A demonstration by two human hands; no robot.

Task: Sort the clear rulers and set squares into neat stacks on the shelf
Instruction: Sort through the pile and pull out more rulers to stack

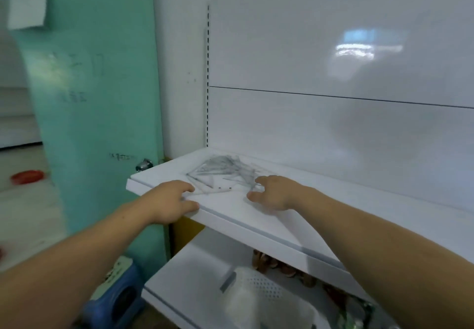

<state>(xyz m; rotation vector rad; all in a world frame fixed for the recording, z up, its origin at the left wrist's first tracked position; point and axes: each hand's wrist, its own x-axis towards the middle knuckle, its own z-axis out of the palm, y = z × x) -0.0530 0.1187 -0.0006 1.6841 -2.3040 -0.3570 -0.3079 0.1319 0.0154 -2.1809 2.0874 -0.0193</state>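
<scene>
Our left hand and right hand, spread and seemingly empty, bracket the jumbled rulers near the left edge of the shelf, ready for sorting.

Both hands flank jumbled clear rulers on shelf.

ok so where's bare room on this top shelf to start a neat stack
Widest bare stretch of the shelf: right of the right hand, up to the back panel. Smaller patch: by the front edge, between left hand and right hand. Crowded: the left end, where the jumbled pile of clear rulers and set squares lies.
</scene>
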